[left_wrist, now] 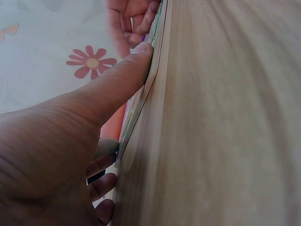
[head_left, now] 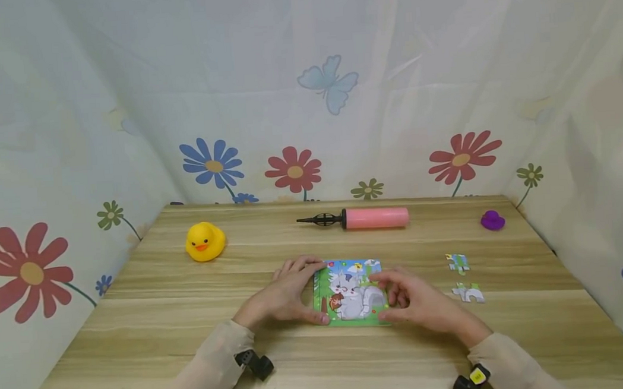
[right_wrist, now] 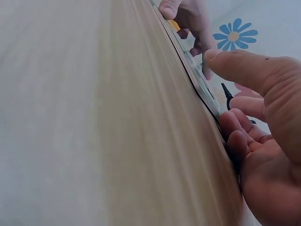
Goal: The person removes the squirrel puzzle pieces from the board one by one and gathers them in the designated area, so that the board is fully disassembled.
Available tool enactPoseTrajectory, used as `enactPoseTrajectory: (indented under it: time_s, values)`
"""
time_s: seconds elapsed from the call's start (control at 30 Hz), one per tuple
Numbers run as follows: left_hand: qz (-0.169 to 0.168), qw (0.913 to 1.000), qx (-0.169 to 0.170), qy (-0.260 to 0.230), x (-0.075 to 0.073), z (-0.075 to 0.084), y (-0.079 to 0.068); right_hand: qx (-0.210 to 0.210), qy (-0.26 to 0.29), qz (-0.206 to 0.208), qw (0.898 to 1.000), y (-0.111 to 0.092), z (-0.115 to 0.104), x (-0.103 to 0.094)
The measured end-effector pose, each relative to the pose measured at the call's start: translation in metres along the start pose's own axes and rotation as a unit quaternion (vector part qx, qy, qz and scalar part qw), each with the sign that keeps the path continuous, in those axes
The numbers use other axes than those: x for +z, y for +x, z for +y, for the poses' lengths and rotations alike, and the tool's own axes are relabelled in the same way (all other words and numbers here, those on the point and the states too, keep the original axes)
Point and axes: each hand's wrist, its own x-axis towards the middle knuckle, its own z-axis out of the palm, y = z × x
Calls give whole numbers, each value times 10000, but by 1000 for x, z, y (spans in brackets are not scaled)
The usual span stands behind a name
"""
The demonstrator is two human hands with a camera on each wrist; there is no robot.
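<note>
The squirrel puzzle (head_left: 350, 304) lies flat on the counter (head_left: 137, 324) between the two hands. The left grip (head_left: 289, 294) is spread along its left edge, thumb resting on the near corner and forefinger at the far one. The right grip (head_left: 422, 299) has thumb and forefinger apart at the puzzle's right side, its other fingers curled inward. Two loose pieces (head_left: 468, 292) lie just right of that hand. Beyond the left grip sits a yellow duck (head_left: 205, 242); beyond the right, a pink pump (head_left: 377, 218).
</note>
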Motion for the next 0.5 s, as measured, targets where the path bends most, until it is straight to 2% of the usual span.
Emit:
enactPoseTrajectory:
  time_s: [0.1,0.3,0.5]
  values:
    - [6,10000,-13,-4,0,0,0,-41,-102,12,9999,1,0,1]
    - [0,10000,-21,-54,-1,0,0,277,-349,-118,9989,1,-2,2]
    - [-4,10000,20,-64,-2,1,-1,328,-510,-195,9980,0,-3,2]
